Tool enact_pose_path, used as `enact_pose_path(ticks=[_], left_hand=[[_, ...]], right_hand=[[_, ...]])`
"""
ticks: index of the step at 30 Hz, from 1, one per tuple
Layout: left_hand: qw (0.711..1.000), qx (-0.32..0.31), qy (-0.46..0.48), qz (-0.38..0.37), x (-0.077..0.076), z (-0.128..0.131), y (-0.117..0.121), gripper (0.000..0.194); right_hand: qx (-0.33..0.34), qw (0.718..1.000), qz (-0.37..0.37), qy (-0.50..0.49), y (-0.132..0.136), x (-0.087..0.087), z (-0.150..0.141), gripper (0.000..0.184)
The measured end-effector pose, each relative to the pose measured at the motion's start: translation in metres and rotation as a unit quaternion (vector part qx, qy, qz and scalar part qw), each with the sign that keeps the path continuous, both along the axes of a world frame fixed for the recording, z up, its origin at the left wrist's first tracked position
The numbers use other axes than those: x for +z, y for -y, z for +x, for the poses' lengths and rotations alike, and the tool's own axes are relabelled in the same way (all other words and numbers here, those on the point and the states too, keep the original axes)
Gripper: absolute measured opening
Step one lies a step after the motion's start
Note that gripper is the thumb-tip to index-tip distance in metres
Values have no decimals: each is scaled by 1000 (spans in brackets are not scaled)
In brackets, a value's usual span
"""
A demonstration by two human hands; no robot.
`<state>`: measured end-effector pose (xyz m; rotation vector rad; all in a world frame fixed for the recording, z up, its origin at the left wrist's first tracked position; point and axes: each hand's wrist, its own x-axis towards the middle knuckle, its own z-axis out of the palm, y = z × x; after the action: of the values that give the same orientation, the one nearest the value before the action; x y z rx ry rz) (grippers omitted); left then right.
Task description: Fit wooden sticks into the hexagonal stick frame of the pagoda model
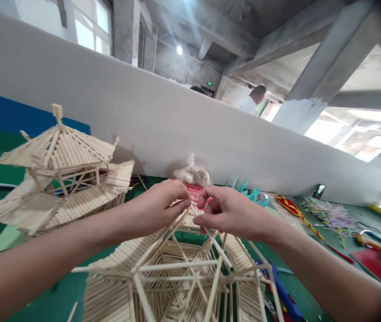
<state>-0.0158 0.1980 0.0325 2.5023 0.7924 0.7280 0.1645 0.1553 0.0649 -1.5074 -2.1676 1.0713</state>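
Head view: both hands meet over the top of an unfinished stick roof frame [177,268] that sits on the green bench [52,299] directly in front of the person. The left hand [158,203] has its fingers pinched together on the upper ends of the slanting sticks — apparently to keep them gathered at the peak. The right hand [230,212] pinches the same point from the other side, thumb and forefinger closed. To the left stands 1 finished 2-tier stick pagoda [56,179]. Behind the hands lies a knotted plastic bag [192,173]; coloured craft scraps [327,214] lie to the right.
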Motion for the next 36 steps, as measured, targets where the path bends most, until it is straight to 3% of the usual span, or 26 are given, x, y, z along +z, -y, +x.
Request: enact_pose_path(ticks=[7,20,23,25,29,32,36], left_hand=[[996,-68,48,24,2,1,0,23],[997,-31,59,47,0,-3,4,21],[991,-8,93,94,5,-8,15,20],[983,-41,102,149,8,-10,25,20],[967,-130,9,221,6,-10,43,20],[960,-148,-79,222,2,-8,49,27],[957,-160,-103,220,6,-2,49,26]], right_hand=[[4,1000,20,17,-1,-1,0,16],[2,1000,8,3,0,-3,-3,14],[0,1000,19,20,-1,-5,-1,15],[-3,999,26,20,-1,-4,-1,15],[-13,1000,16,3,-1,-2,-4,16],[-17,1000,1,-10,0,-2,-5,17],[-15,1000,10,5,1,-3,-5,15]])
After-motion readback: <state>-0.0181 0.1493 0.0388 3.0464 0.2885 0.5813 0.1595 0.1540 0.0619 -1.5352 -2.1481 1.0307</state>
